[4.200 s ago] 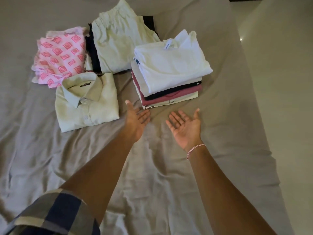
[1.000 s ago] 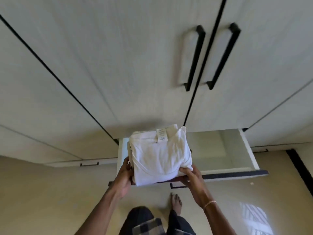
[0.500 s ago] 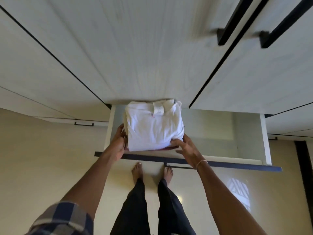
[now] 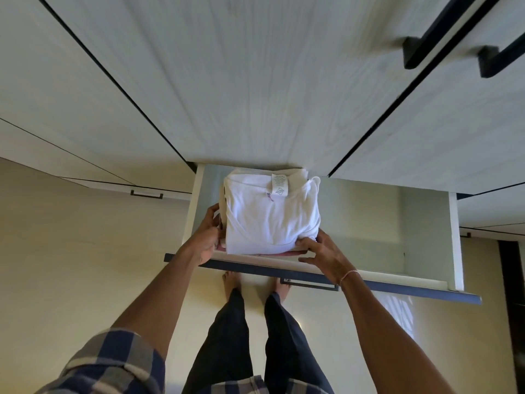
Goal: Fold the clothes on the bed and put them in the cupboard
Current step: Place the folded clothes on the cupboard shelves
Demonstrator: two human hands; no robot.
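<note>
A stack of folded clothes [image 4: 270, 220], a white shirt with a care label on top and maroon fabric showing at its bottom edge, sits in the left part of the open drawer [image 4: 426, 282] of the cupboard [image 4: 255, 81]. My left hand [image 4: 208, 237] grips the stack's left side, fingers curled round its edge. At the near right corner, my right hand [image 4: 321, 253] holds the stack, thumb on the white shirt and fingers along the lower edge. Whether the stack rests on the drawer floor cannot be told.
The drawer's right half [image 4: 369, 223] holds nothing visible. Cupboard doors with black bar handles [image 4: 426, 44] rise above it. A shut drawer [image 4: 146, 193] lies to the left. My bare feet [image 4: 233, 282] stand on the glossy beige floor under the drawer front.
Since the bed, I have carried the stack to the cupboard. Over the last second it has gone down and back into the drawer's left side, both hands still on it.
</note>
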